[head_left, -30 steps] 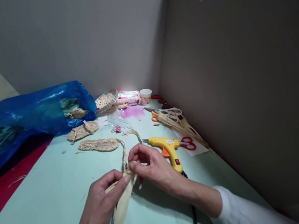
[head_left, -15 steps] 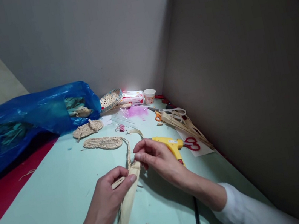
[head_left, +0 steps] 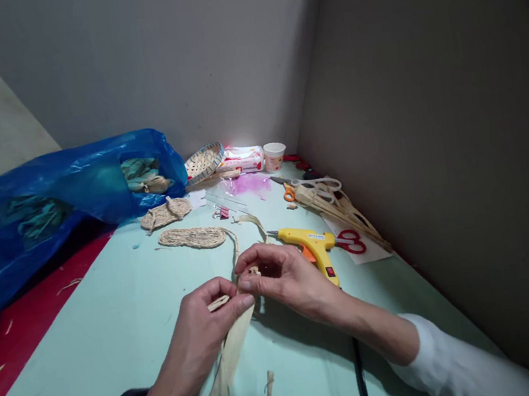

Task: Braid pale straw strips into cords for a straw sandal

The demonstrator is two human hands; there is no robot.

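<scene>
Braid, plaited as far as the grip, was pinched by the left hand and right hand; strips away from the coiled pad were unplaited.

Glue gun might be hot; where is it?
Head view, right of centre: the yellow glue gun lies beyond the right hand, beside the red-handled scissors.
</scene>
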